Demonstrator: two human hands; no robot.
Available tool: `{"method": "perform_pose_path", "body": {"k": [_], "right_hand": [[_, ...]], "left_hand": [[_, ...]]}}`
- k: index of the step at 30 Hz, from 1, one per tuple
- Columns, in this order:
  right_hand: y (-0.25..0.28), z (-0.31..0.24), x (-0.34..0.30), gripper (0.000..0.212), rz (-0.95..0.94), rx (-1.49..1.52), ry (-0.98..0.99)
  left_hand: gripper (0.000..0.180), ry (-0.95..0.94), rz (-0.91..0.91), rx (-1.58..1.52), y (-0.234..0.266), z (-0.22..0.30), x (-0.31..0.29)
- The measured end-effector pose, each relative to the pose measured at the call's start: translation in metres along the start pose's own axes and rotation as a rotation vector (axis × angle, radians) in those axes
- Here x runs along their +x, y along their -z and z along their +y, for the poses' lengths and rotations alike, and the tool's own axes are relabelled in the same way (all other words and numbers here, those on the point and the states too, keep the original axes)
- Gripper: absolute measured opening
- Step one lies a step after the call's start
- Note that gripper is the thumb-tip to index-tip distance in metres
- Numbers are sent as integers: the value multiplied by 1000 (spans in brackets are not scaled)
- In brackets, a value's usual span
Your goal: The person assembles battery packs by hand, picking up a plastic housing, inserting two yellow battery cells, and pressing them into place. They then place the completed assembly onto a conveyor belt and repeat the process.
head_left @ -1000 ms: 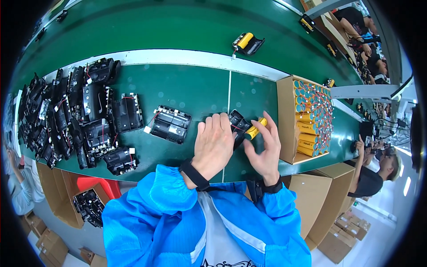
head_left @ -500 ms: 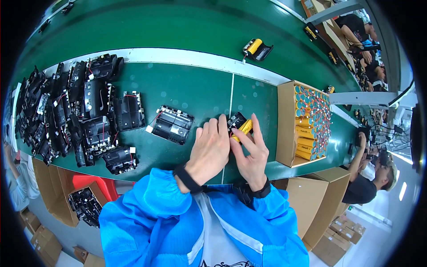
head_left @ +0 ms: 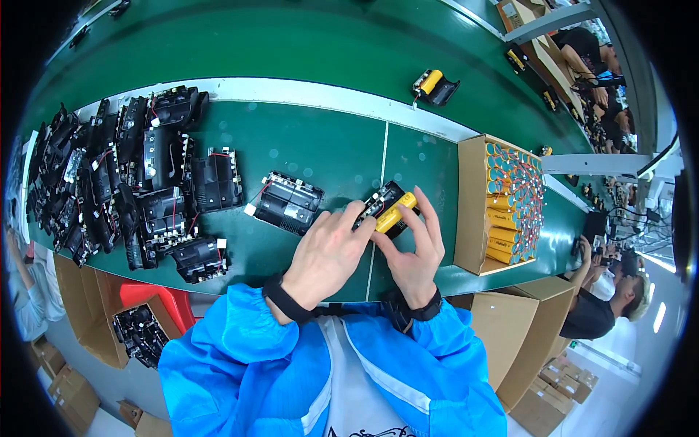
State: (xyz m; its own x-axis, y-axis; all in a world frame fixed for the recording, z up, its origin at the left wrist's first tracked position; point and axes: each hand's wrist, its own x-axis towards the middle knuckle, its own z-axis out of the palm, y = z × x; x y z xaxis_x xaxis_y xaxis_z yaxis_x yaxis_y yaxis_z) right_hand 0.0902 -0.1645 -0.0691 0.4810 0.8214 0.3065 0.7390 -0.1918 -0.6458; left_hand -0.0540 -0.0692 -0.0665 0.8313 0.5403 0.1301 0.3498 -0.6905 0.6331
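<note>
A yellow cylindrical battery [head_left: 397, 212] lies slantwise along a black plastic housing [head_left: 388, 195] with a circuit board at its edge. My right hand [head_left: 416, 251] grips the battery, thumb at its near end and fingers along its right side. My left hand [head_left: 326, 255] closes its fingers on the left edge of the same housing; its fingertips are partly hidden. Just left of this hand, another open black housing [head_left: 286, 203] with a red wire and a white connector lies on the green table [head_left: 320, 138], with no battery in it.
Many black housings [head_left: 164, 156] are heaped at the left of the table. To the right stands a cardboard box [head_left: 472, 211] full of wired yellow batteries. Beyond a white rail [head_left: 306, 91], a green belt [head_left: 291, 44] carries a housing with a battery [head_left: 435, 86]. People work at the far right.
My left hand has drawn back to the left and nearer, uncovering more of the housing and battery. My right hand keeps its grip. The piece on the belt has shifted slightly right.
</note>
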Motion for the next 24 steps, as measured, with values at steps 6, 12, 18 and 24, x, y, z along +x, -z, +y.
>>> {"method": "perform_pose_path", "body": {"k": [6, 12, 18, 24], "right_hand": [[-3, 8, 5, 45, -39, -71, 108], [-5, -3, 11, 47, -108, -100, 95], [-4, 0, 7, 59, -162, -112, 14], [21, 3, 10, 52, -128, -41, 31]], "left_hand": [[37, -93, -15, 76, 10, 1, 11], [33, 46, -82, -119, 22, 2, 16], [31, 126, -57, -273, 8, 5, 31], [32, 406, -234, -101, 1, 9, 66]]}}
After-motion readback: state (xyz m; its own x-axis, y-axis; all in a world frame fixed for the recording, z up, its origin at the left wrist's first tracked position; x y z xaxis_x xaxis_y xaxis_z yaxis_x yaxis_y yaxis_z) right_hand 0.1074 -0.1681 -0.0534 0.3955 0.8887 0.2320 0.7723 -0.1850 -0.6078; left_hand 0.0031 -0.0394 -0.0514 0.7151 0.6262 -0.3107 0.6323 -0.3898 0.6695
